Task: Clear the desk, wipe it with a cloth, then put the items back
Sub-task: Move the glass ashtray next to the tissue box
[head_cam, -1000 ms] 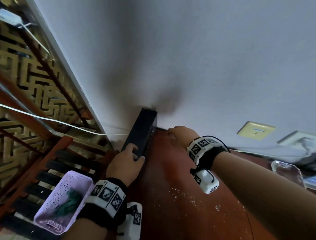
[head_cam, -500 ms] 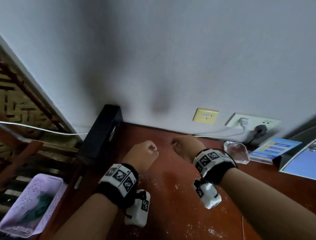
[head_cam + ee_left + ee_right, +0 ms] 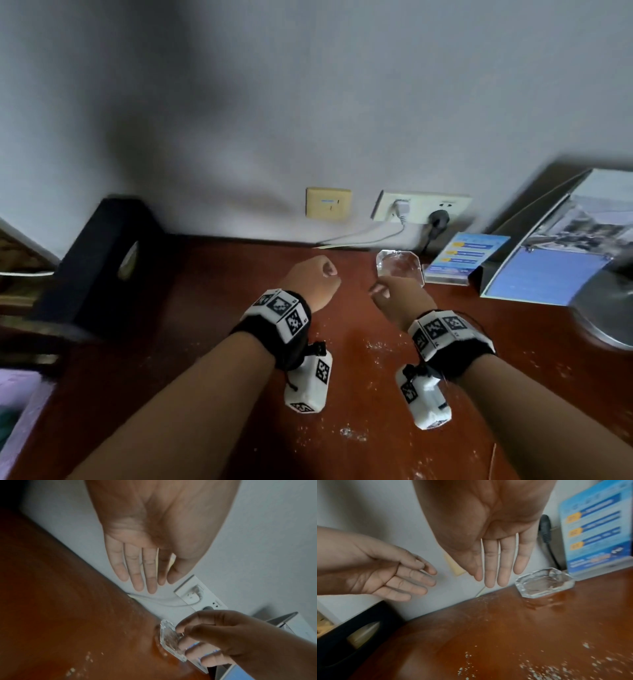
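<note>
Desk (image 3: 191, 325) appeared uncleared and unwiped, crumbs (image 3: 352, 433) across its middle, ashtray (image 3: 399, 267), card (image 3: 466, 255) and folder (image 3: 548, 274) along its back edge, box (image 3: 99, 260) at its left edge, as left hand (image 3: 310, 282) and right hand (image 3: 399, 298) hovered empty, fingers straight and relaxed, no cloth in sight.

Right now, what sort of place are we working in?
Probably a hotel or guest room, though I can't be sure. A reddish wooden desk stands against a plain wall, with a glass ashtray and a blue printed card in a clear stand on it, and a wall socket just above.
</note>
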The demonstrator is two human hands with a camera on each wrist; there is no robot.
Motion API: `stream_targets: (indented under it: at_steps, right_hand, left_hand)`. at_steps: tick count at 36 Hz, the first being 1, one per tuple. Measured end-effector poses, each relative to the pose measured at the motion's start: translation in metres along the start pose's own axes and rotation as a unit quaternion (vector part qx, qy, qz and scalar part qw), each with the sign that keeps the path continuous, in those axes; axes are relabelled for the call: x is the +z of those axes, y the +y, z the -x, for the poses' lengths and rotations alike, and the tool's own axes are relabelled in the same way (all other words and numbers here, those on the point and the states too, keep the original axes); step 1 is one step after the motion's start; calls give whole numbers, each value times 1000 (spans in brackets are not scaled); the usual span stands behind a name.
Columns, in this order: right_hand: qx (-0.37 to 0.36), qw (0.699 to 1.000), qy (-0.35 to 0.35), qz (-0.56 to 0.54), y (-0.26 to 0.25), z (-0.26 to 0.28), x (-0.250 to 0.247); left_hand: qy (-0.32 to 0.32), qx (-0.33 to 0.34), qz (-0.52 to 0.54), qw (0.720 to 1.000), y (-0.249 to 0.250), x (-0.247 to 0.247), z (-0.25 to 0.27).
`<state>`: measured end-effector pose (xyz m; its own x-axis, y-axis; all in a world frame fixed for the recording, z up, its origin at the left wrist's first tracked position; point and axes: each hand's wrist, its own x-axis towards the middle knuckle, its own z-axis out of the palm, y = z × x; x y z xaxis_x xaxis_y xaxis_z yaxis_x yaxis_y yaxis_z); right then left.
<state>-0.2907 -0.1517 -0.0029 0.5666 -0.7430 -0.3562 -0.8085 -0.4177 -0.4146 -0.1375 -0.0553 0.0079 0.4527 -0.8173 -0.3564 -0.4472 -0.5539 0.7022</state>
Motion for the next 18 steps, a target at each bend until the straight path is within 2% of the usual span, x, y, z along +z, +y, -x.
stream_targets:
  at_steps: [4,12,18]
  right_hand:
    - [68,997,22,-37,34,-8,1]
    - [182,976,22,-122,84,-27,5]
    - [226,963,31,-143,107,-50,5]
  left_hand:
    - [-15,-18,3,1000,15,30,-19]
    - [-33,-66,47,996,27,73,-56]
    - [-48,-119,89,988,25,96,-80]
